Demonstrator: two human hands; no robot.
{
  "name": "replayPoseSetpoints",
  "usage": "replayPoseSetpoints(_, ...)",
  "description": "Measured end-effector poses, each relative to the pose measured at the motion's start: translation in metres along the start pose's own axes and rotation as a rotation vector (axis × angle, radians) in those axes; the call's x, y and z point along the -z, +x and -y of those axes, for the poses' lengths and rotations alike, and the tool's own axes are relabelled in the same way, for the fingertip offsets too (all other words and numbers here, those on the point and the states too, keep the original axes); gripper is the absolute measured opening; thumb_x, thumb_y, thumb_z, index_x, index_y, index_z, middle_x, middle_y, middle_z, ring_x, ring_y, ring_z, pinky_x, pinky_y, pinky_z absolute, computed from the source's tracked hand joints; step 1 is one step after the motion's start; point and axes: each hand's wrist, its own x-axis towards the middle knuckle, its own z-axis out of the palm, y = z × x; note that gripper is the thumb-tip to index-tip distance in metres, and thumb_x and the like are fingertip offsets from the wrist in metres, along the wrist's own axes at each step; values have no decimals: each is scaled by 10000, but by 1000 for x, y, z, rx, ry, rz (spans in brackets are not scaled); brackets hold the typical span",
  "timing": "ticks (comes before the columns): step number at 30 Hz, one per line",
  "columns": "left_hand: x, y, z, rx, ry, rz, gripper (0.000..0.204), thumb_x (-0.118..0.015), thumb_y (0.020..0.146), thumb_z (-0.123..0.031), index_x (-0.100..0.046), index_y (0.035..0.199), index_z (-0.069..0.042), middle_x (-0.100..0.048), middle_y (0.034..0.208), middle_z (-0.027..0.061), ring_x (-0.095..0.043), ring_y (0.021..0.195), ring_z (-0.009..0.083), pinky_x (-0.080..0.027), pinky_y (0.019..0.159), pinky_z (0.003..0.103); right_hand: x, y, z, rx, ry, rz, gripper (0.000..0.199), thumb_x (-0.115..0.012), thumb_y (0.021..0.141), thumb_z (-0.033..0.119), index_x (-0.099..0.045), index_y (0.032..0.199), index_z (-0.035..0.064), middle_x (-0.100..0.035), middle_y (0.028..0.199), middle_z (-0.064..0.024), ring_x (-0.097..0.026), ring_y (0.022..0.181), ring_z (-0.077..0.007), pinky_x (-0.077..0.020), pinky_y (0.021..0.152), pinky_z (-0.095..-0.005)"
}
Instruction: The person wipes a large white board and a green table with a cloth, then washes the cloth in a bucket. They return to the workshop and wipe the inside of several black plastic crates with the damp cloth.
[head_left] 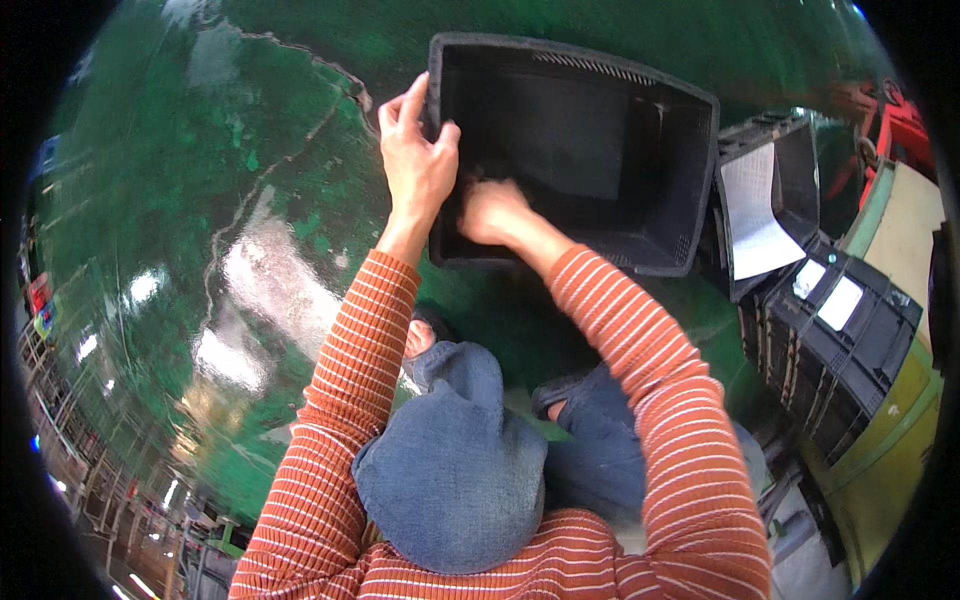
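A black plastic crate (pixel 662 180) with slotted walls stands on the green floor in front of me, its top facing up. At its left side my left hand (pixel 418 165) grips the rim, the thumb toward the inside and the other fingers along the outer edge. My right hand (pixel 492 210) reaches into the crate's near left corner, close to the left wall. It is curled and smeared by motion, so its fingers and anything in them are hidden. The part of the crate's bottom that shows is dark and bare.
To the right, another black crate (pixel 798 190) carries a white paper sheet (pixel 758 215). More black crates (pixel 850 310) are stacked nearer me beside a yellow-green surface (pixel 900 440). Red metal parts (pixel 900 125) lie at far right. The green floor (pixel 180 180) is cracked and shiny.
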Motion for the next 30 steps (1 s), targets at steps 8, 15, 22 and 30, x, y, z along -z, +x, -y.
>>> replayPoseSetpoints(8, 11, -10, 29, 428, -725, 220, 376, -443, 937, -308, -499, 1250, -106, -538, 1127, 0, -479, 871, 54, -393, 826, 231, 36, -50, -27, 419, 589, -720, 186, -688, 716, 190, -599, 813, 58, -578, 770, -82, -594, 720, -207, -481, 660, -312)
replayPoseSetpoints(15, -10, -19, 56, 468, -1093, 149, 320, -519, 909, -235, -575, 1126, -7, -597, 1048, 12, -540, 895, 60, -434, 807, 206, 17, -5, 38, 584, 150, -1024, 146, -612, 774, 183, -524, 812, 73, -543, 709, -98, -606, 628, -283, -482, 508, -375)
replayPoseSetpoints(22, -21, -17, 43, 461, -1142, 37, 302, -539, 896, -200, -569, 1124, -4, -603, 1062, 29, -553, 938, 83, -444, 830, 228, 74, 35, 25, 341, -47, -1132, 100, -514, 840, 206, -504, 862, 108, -516, 698, -93, -573, 521, -274, -472, 433, -378)
replayPoseSetpoints(30, -17, -21, 40, 489, -1125, 39, 267, -513, 912, -199, -578, 1110, -32, -611, 993, 5, -550, 876, 60, -441, 791, 205, 53, 9, 28, 326, -61, -1093, 106, -559, 815, 214, -543, 851, 116, -494, 677, -80, -577, 551, -248, -460, 453, -376)
